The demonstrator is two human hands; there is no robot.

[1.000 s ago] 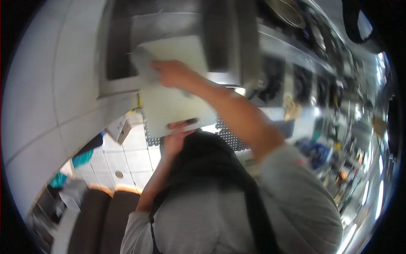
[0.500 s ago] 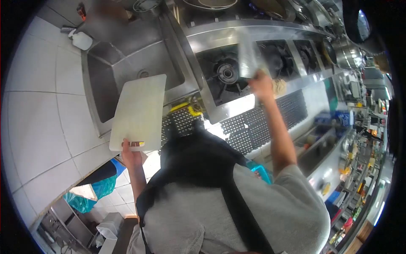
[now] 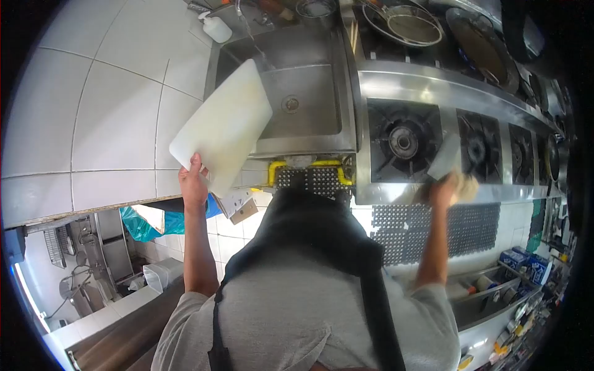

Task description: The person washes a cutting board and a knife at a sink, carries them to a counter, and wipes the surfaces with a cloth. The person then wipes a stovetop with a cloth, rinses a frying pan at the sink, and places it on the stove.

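My left hand is closed on the near edge of a white cutting board, thumb on its upper face. The board is tilted, partly over the white tiled counter and partly over the left side of the metal sink. My right hand, smeared by motion, grips a broad-bladed knife whose blade points away over the front of the stove. A beige, cloth-like bundle is at the same hand; its kind is too blurred to make out.
Water runs from a tap into the sink, near a white soap bottle. Right of the sink stands a stove with several burners. Pans and a strainer sit behind. Perforated black mats lie on the floor.
My view has swung left, so the sink and stove appear farther right. The board has turned and moved leftward relative to the sink. Running water now shows. Both hands keep their holds.
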